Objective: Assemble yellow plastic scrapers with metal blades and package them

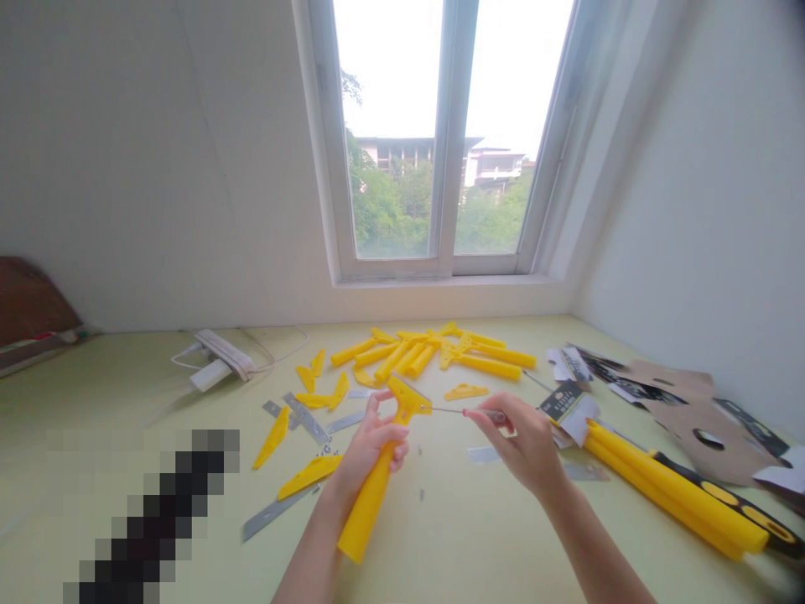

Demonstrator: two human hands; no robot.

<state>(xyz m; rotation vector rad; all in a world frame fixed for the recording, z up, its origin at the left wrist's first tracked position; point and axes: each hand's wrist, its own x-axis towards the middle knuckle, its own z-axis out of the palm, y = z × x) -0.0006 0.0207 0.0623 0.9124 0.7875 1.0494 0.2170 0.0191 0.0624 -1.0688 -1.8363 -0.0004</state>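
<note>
My left hand [385,438] is wrapped round the neck of a yellow scraper [367,507], its wide head tilted up and its handle pointing down toward me. In my right hand [525,440] is a screwdriver [494,415], held by its handle. The thin shaft runs left, and its tip meets the right end of the scraper head, where a screw seems to sit. On the table below lie a few small screws [421,451]. Left of my left hand are loose yellow head pieces [308,476] and flat metal blades [277,513].
Several yellow scrapers [415,356] lie heaped near the window. To the right are packaged yellow-handled scrapers [679,486], a black-and-yellow handle [735,503] and torn cardboard packaging [698,419]. A white power strip [223,352] with cords sits at the back left. A pixelated patch covers the lower left.
</note>
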